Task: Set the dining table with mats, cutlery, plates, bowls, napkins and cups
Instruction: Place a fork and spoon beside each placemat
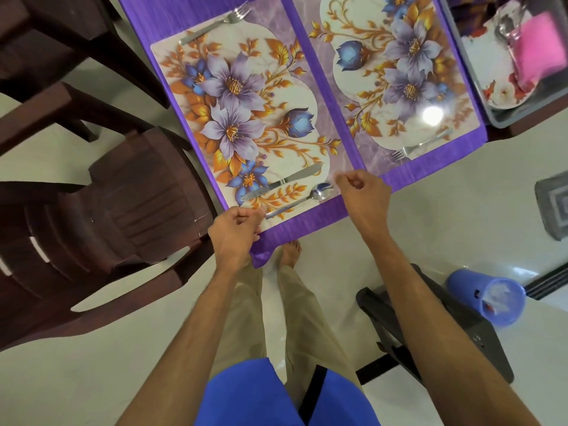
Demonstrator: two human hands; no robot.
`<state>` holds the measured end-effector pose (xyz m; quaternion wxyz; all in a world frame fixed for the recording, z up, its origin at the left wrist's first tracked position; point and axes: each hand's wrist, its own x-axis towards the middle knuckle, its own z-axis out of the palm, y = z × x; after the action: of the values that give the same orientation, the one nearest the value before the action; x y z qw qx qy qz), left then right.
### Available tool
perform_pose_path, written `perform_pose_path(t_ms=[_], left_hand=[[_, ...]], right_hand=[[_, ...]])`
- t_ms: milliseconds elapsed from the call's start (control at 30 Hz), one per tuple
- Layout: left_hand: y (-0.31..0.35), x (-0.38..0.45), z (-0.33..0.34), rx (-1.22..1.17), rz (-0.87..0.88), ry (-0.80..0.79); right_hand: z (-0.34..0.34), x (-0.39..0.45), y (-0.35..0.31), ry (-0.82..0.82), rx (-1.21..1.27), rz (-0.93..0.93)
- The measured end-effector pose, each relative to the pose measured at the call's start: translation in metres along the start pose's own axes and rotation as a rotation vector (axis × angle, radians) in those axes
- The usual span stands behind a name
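**Pale glossy floor, dark chairs, purple-covered table**

The floor [430, 241] is pale and shiny, catching soft light. Dark brown chairs [107, 226] stand on the left against the table, which wears a purple cloth [307, 222]. Lower right, a blue bin [488, 298] lies tipped beside a black stool [445, 330]. A grey mat [553, 204] sits at the right edge.

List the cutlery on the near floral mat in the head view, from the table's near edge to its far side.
Spoon → knife → fork, which lies on the mat's far edge.
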<state>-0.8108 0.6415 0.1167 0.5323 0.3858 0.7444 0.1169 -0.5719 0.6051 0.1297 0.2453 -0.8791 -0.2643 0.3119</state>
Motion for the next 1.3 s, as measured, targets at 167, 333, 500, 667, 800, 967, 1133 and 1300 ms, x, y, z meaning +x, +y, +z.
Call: perform_pose_path(t_ms=[167, 333, 500, 667, 800, 967, 1133, 1300], left_hand=[[0.009, 0.015, -0.007, 0.073, 0.088, 0.125], [0.024, 0.025, -0.005, 0.236, 0.099, 0.181], [0.026, 0.032, -0.007, 0.256, 0.058, 0.160], [0.020, 0.028, -0.012, 0.148, 0.179, 0.156], [0.008, 0.021, -0.018, 0.293, 0.340, 0.079], [0.020, 0.020, -0.021, 0.635, 0.482, 0.060], [0.034, 0.029, -0.019, 0.740, 0.431, -0.059], [0.041, 0.040, -0.020, 0.575, 0.333, -0.140]], right_hand=[[0.002, 0.018, -0.022, 0.046, -0.090, -0.218], [0.020, 0.038, -0.033, -0.072, -0.098, -0.259], [0.028, 0.044, -0.032, -0.102, -0.133, -0.239], [0.028, 0.045, -0.027, -0.080, -0.132, -0.253], [0.029, 0.045, -0.026, -0.076, -0.159, -0.292], [0.026, 0.051, -0.028, -0.197, -0.236, -0.323], [0.022, 0.061, -0.034, -0.290, -0.367, -0.460], [0.012, 0.072, -0.045, -0.411, -0.352, -0.512]])
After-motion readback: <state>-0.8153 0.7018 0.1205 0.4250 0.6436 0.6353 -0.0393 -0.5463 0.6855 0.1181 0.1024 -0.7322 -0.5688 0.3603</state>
